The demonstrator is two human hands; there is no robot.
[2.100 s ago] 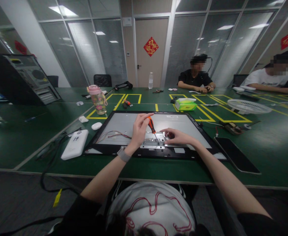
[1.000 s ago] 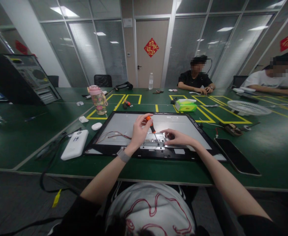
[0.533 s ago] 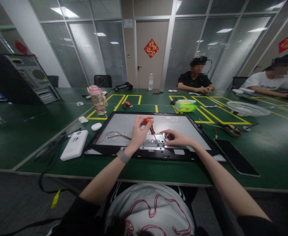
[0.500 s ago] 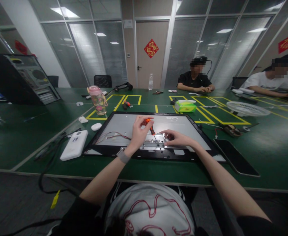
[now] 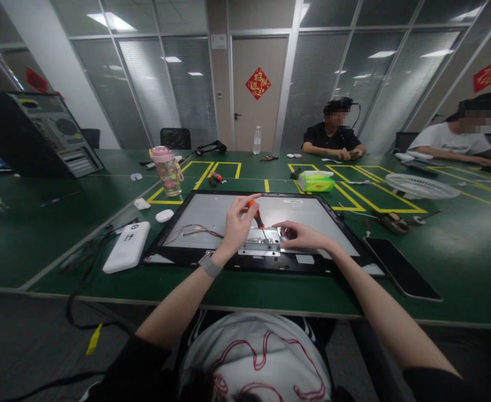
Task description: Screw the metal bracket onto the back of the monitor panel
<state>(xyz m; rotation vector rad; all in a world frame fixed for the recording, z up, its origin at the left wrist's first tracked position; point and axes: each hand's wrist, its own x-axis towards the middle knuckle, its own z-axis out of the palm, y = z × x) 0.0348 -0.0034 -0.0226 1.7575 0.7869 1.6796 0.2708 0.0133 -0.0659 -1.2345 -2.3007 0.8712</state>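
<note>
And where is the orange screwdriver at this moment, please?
In the head view, near the centre: the orange screwdriver is in the left hand, pointing down at the metal bracket.

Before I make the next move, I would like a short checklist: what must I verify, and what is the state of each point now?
1. Screwdriver held in left hand: ok.
2. Screwdriver seated properly: cannot tell, its lower end is too small to see.
3. Right hand at the bracket's right end: ok.
4. Panel lying flat on the table: ok.
5. Wires away from the screwdriver: cannot tell, they go out of sight at the left hand.
6. Pink bottle upright and off the panel: ok.
</note>
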